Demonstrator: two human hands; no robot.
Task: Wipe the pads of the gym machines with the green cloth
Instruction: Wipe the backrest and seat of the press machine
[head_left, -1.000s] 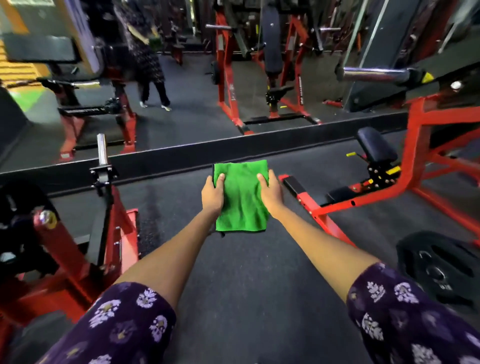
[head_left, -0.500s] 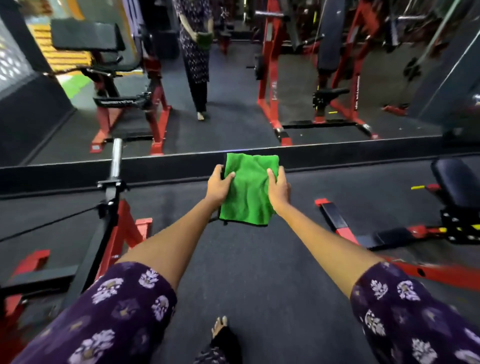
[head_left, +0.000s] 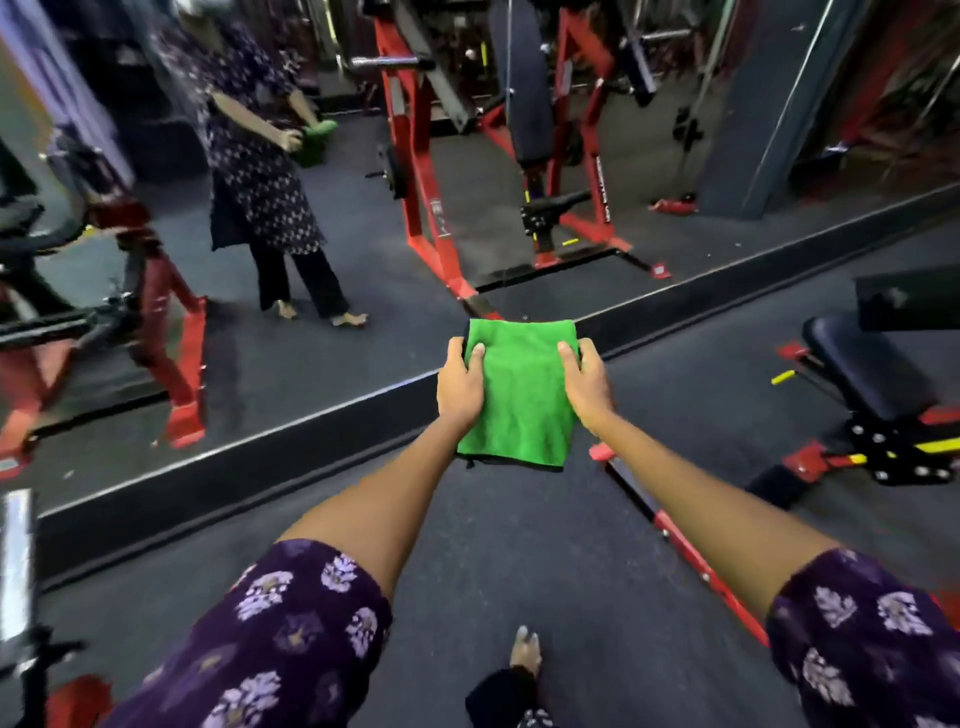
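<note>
A folded green cloth hangs in the air in front of me, held out at arm's length over the dark floor. My left hand grips its left edge, thumb on top. My right hand grips its right edge the same way. A black padded seat of a red-framed machine stands to the right, well apart from the cloth. A tall black back pad shows in the wall mirror ahead.
A large wall mirror with a black base strip runs across ahead and reflects a person holding a green cloth. A red floor rail lies under my right arm. A chrome bar and red frame stand at the left edge.
The view has swung towards the mirror and the seat now sits further right. Both hands keep the same grip on the cloth.
</note>
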